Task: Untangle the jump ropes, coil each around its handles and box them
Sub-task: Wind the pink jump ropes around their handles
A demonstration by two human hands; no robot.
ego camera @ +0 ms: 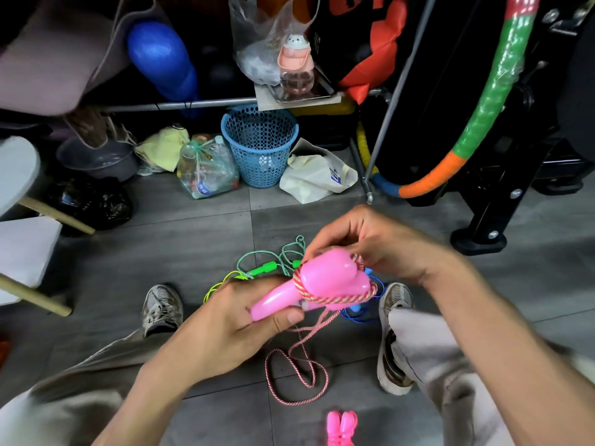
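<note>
My left hand (238, 320) grips the stem end of two pink jump-rope handles (322, 281) held together. A red-and-white twisted rope (325, 299) is looped around their bulbous tops. My right hand (376, 243) pinches that rope at the handles' far end. The loose rest of the pink rope (296, 378) hangs down and curls on the floor between my feet. A green rope with green handles (273, 262) and a thin yellow-green cord lie on the floor behind my hands. A blue rope (363, 312) lies partly hidden under the handles. Another bright pink handle (341, 428) lies at the bottom edge.
A blue perforated basket (259, 146), a bag of plastic bottles (206, 169) and a white bag (318, 177) stand at the back on the grey tile floor. A black stand foot (479, 239) and a colourful hoop (450, 169) are at the right. Wooden legs (42, 300) sit at the left.
</note>
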